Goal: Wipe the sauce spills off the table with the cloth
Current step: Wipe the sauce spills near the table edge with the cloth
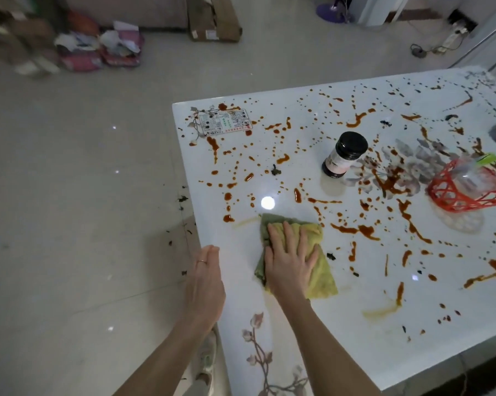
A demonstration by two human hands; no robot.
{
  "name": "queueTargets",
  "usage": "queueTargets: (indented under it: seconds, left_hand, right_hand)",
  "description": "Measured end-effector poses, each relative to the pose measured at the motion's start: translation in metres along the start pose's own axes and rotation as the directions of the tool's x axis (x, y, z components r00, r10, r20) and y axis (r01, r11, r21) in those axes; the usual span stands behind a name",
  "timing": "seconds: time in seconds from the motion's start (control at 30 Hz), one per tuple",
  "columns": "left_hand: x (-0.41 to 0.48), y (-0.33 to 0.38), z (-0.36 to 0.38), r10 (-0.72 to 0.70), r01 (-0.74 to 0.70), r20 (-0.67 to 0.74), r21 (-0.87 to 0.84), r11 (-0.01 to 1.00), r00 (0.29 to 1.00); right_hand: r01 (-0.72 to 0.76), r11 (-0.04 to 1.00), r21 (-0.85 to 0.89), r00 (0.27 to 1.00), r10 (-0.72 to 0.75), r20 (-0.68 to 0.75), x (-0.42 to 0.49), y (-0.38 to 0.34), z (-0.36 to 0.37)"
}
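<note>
cloth (315, 270) pressed flat under open right hand (289, 258); left hand (205, 284) open, empty at table (355, 352) edge.

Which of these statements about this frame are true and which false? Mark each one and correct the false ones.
1. The right hand presses flat on the cloth. True.
2. The left hand grips the cloth too. False: it is at the table edge, off the cloth.
3. The jar with the black lid lies on its side. False: it stands upright.
4. Sauce spills remain across most of the table. True.
5. The red basket sits left of the jar. False: it sits to the jar's right.
</note>
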State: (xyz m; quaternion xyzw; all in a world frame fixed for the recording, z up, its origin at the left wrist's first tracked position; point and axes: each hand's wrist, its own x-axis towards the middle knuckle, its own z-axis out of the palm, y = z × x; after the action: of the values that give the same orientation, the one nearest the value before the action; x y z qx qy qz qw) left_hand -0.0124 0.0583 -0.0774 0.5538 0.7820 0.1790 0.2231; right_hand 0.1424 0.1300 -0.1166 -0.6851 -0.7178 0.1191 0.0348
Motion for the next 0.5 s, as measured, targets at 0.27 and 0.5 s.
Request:
queueTargets:
  seconds: [0.27, 0.5]
  left_hand:
    - [0.003, 0.007, 0.010, -0.065, 0.063, -0.044, -0.045, 0.997, 0.997]
    - [0.003, 0.005, 0.007, -0.101, 0.086, -0.119, -0.123, 0.989, 0.988]
  right_hand:
    - [0.366, 0.928, -0.071, 0.930, -0.368, -0.019, -0.046, -0.024, 0.005]
    - [0.216, 0.976, -0.007, 0.976, -0.216, -0.025, -0.026, -0.038, 0.000]
